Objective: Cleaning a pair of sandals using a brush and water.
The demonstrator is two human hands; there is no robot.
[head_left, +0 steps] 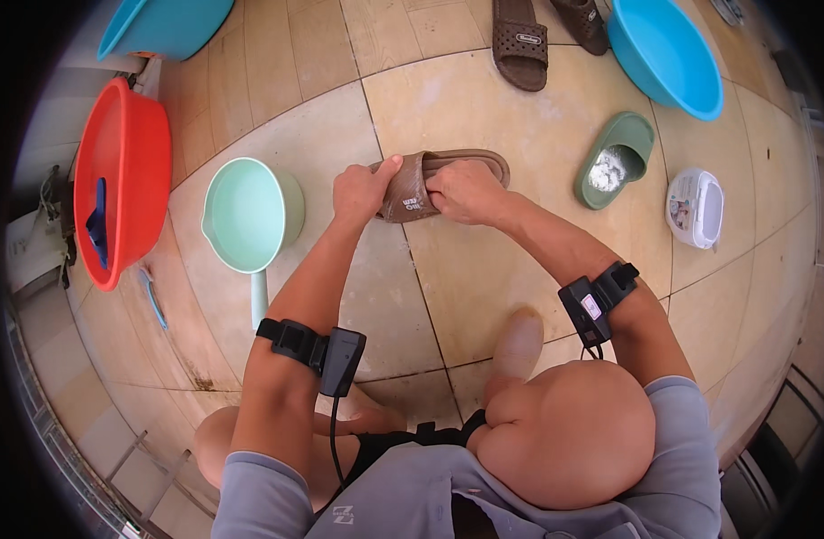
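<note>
Between my hands a brown slide slipper (412,187) is held above the tiled floor, lying crosswise with pale marks on its strap. My left hand (360,191) is closed round its left end, the thumb on top. At the strap's right-hand opening, the curled fingers of my right hand (467,192) grip the slipper; their tips are partly tucked inside and hidden. To the right lies a green slipper (643,136) with white powder (607,169) heaped in it. Left of my left hand stands a pale green dipper (246,216) with its handle towards me.
A red basin (151,180) at the left has a dark blue object (96,225) at it. Near it lies a small blue brush (152,298). Blue basins stand far left (174,27) and far right (668,58). Another brown slipper (519,54) and a white plastic tub (692,208) are on the floor.
</note>
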